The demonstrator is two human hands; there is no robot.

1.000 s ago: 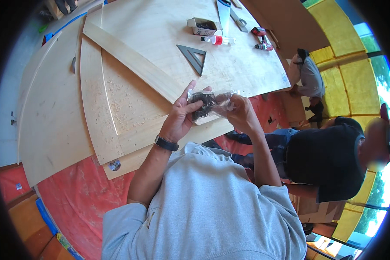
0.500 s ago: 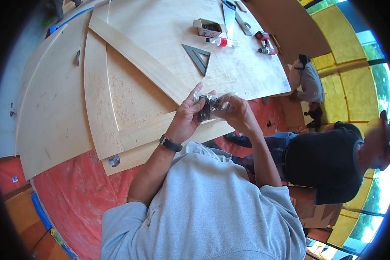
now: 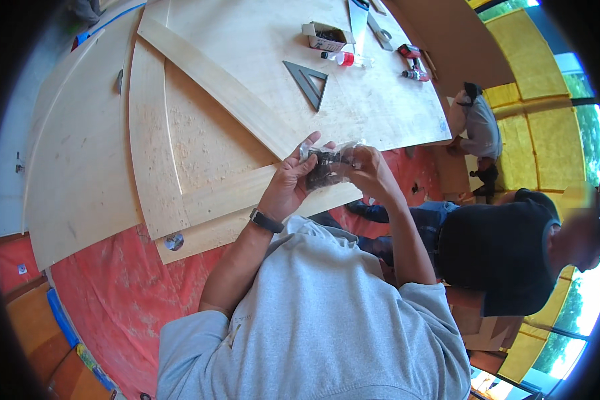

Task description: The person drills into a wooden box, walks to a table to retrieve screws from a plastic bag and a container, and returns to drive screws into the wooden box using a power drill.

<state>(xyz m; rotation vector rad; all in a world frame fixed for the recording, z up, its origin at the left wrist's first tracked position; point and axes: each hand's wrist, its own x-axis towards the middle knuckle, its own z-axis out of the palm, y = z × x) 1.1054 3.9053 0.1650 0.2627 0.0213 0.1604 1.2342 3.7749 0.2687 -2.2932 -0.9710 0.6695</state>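
Note:
Between my two hands, over the near edge of the wooden panel [image 3: 230, 150], is a clear plastic bag [image 3: 325, 171] with small dark pieces in it. What the pieces are I cannot make out. My left hand [image 3: 288, 180] grips the bag's left side, thumb on top and fingers behind. On the other side my right hand [image 3: 372, 172] pinches the bag's upper right part. A grey triangular square [image 3: 307, 85] lies flat on the plywood, beyond my hands.
Farther back on the plywood lie an open box of dark screws [image 3: 327, 38], a plastic bottle [image 3: 347, 59], a handsaw [image 3: 358, 23] and a red cordless drill [image 3: 415, 63]. One person in black [image 3: 497, 250] is close on my right; another [image 3: 480, 127] bends farther off. Red sheeting [image 3: 107, 300] covers the floor.
The bag has spread flatter between my hands, showing more of the dark pieces. My right hand has shifted slightly right. The person in black has turned their head a little.

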